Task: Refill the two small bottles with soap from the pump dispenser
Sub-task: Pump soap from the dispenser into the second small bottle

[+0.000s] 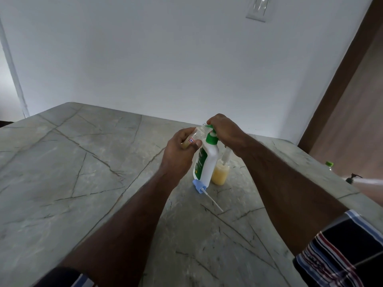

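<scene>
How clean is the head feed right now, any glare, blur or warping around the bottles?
Head view: soft, even light, no hard glare on the table; wide-angle warping bends the wall edges and table outline; the left hand and its small bottle look slightly soft; the pump dispenser label is unreadable; a pale streak smears the right edge.

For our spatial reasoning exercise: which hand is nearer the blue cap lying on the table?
Left. The left hand holds a small bottle above the blue cap; the right hand presses the pump, farther back.

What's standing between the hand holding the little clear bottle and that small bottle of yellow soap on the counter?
In the head view, the white pump dispenser with green pump top stands between the left hand and the small yellow-filled bottle.
</scene>
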A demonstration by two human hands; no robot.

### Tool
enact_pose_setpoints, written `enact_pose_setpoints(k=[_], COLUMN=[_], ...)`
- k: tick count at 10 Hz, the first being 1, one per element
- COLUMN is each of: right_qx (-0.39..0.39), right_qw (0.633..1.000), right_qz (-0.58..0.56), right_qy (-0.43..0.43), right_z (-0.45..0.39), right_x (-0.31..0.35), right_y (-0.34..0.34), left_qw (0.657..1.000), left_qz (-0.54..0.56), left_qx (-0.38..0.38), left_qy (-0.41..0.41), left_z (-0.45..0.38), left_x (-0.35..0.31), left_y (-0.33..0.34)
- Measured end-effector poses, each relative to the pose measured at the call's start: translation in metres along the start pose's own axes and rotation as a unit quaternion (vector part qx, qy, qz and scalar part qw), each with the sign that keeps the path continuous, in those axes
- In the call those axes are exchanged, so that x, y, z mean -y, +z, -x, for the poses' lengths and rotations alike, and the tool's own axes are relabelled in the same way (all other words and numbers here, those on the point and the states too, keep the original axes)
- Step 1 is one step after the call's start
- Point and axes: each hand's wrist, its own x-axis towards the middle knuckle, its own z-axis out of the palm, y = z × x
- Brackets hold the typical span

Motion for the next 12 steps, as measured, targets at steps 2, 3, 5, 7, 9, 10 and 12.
enact_pose_setpoints(k=[2, 3, 5, 7, 9, 10, 12], right_qx=[0.011, 0.006, 0.010, 0.001, 0.005, -0.003, 0.017], right_qw=[1.000, 1.000, 1.000, 0.999, 1.000, 1.000, 1.000], right_qz=[0.006, 0.013, 0.012, -0.051, -0.017, -0.021, 0.010], right_qy=[0.004, 0.001, 0.007, -0.010, -0.020, -0.018, -0.002], right_z=[0.001, 0.001, -0.001, 0.001, 0.001, -0.004, -0.003], right_x=[-0.007, -0.003, 0.003, -0.008, -0.008, -0.006, -0.003], right_y=[0.004, 0.001, -0.005, 0.004, 0.006, 0.002, -0.001], left_qw=[1.000, 1.000, 1.000, 1.000, 1.000, 1.000, 1.000], left_qz=[-0.017, -0.015, 0.004, -0.012, -0.008, 0.000, -0.002], left_qx=[0.000, 0.000, -0.003, -0.002, -0.003, -0.002, -0.007], left_qy=[-0.002, -0.003, 0.005, 0.000, -0.006, -0.006, -0.001], left_z=[0.001, 0.001, 0.000, 0.000, 0.000, 0.001, -0.001], left_x=[0.002, 0.002, 0.000, 0.003, 0.003, 0.000, 0.002], left_y=[0.001, 0.001, 0.002, 0.003, 0.001, 0.002, 0.001])
